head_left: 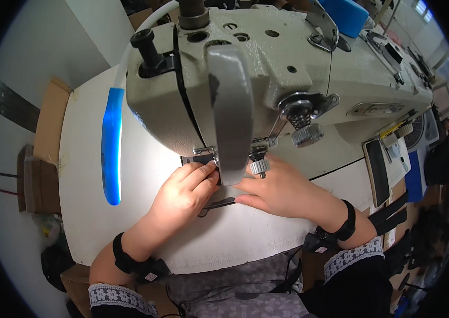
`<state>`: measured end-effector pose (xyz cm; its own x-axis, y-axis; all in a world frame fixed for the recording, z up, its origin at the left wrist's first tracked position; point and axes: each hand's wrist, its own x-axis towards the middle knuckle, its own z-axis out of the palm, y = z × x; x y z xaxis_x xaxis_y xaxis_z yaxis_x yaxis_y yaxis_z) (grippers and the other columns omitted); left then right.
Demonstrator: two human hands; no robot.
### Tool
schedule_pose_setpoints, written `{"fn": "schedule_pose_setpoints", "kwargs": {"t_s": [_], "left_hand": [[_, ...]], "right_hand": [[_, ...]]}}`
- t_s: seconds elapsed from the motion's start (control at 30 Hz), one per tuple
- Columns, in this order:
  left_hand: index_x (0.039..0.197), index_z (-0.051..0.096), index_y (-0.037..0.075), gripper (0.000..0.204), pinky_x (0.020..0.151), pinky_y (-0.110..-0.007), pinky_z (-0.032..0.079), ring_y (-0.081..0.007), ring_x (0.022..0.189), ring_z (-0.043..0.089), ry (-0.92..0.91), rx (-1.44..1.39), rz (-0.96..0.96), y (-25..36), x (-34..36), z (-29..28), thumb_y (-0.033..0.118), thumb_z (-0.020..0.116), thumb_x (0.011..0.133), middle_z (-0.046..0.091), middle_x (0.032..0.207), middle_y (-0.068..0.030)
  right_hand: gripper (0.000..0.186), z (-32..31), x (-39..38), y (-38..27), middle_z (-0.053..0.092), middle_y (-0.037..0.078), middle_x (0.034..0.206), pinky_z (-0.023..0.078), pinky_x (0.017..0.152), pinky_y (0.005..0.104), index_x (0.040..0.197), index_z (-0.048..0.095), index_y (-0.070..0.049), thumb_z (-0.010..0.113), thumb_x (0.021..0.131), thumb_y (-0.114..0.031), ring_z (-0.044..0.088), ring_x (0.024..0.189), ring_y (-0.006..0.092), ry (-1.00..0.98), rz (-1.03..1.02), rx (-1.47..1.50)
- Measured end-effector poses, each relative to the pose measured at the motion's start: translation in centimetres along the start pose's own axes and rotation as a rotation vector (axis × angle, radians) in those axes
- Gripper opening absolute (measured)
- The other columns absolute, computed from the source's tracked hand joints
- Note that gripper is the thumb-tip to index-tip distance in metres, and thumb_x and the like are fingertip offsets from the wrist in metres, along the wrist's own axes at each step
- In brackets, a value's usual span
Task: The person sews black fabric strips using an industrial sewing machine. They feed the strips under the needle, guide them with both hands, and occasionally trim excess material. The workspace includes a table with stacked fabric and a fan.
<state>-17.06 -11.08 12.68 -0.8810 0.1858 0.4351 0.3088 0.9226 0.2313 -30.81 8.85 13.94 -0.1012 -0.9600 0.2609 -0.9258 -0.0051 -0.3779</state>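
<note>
A cream sewing machine head (169, 114) stands over the white table, and a grey lever-like guard (230, 111) hides much of the needle area. My left hand (182, 193) is closed, its bent fingers pressed together on a dark piece of material (201, 159) beside the presser foot. My right hand (280, 185) lies low on the other side, its thumb apart from its fingers; some fingertips are hidden behind the guard and a knurled knob. The thumb's tip touches or nearly touches the end of a thin dark strip (220, 203) on the machine bed.
A glowing blue lamp (111, 148) stands left of the machine head. On the right of the white tabletop (129, 222) lies a dark phone-like device (377, 172). A cardboard box (52, 119) adjoins the left table edge. Thread runs down to the tension dial (306, 135).
</note>
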Motion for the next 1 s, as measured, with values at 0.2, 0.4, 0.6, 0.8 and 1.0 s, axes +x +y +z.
{"fn": "schedule_pose_setpoints", "kwargs": {"t_s": [0.2, 0.4, 0.6, 0.8, 1.0], "left_hand": [[0.101, 0.07, 0.0, 0.028, 0.081, -0.034, 0.056, -0.0261, 0.094, 0.065, 0.002, -0.138, -0.109, -0.9, -0.1, 0.3, -0.004, 0.073, 0.074, 0.067, 0.105, -0.0104], [0.103, 0.068, 0.002, 0.029, 0.081, -0.039, 0.054, -0.0314, 0.096, 0.063, 0.003, -0.16, -0.15, -0.2, 0.3, 0.2, -0.004, 0.072, 0.075, 0.063, 0.104, -0.0129], [0.091, 0.066, 0.001, 0.015, 0.076, -0.04, 0.051, -0.0317, 0.09, 0.06, 0.021, -0.297, -0.312, -0.3, 0.3, 0.9, 0.0, 0.076, 0.08, 0.061, 0.099, -0.0121], [0.088, 0.065, 0.001, 0.017, 0.076, -0.04, 0.05, -0.0313, 0.089, 0.059, 0.067, -0.29, -0.378, 0.2, 0.5, 1.4, 0.0, 0.077, 0.077, 0.061, 0.095, -0.0112], [0.09, 0.065, 0.001, 0.021, 0.076, -0.039, 0.051, -0.0297, 0.085, 0.058, 0.141, -0.24, -0.384, 1.0, 0.4, 1.9, -0.005, 0.076, 0.073, 0.061, 0.093, -0.0106]], "right_hand": [[0.038, -0.2, -0.4, 0.7, 0.057, 0.006, 0.093, 0.051, 0.079, 0.0353, 0.117, 0.069, -0.009, 0.076, 0.084, -0.025, 0.057, 0.093, 0.0224, 0.012, -0.025, 0.127], [0.036, 1.1, -0.6, 0.5, 0.052, 0.004, 0.091, 0.051, 0.073, 0.0341, 0.115, 0.07, -0.012, 0.078, 0.081, -0.022, 0.056, 0.087, 0.0206, 0.028, 0.016, 0.089], [0.032, 1.3, -0.4, 1.0, 0.052, 0.003, 0.089, 0.051, 0.071, 0.0339, 0.112, 0.072, -0.012, 0.077, 0.082, -0.022, 0.056, 0.085, 0.0199, 0.058, 0.01, 0.114], [0.025, 1.7, -0.3, 1.0, 0.053, 0.003, 0.086, 0.051, 0.069, 0.0344, 0.108, 0.074, -0.013, 0.073, 0.088, -0.026, 0.058, 0.08, 0.021, 0.089, 0.11, 0.133], [0.02, 1.7, -0.1, 1.1, 0.056, 0.004, 0.088, 0.051, 0.069, 0.036, 0.105, 0.074, -0.013, 0.071, 0.089, -0.025, 0.059, 0.082, 0.0227, 0.091, 0.129, 0.103]]}}
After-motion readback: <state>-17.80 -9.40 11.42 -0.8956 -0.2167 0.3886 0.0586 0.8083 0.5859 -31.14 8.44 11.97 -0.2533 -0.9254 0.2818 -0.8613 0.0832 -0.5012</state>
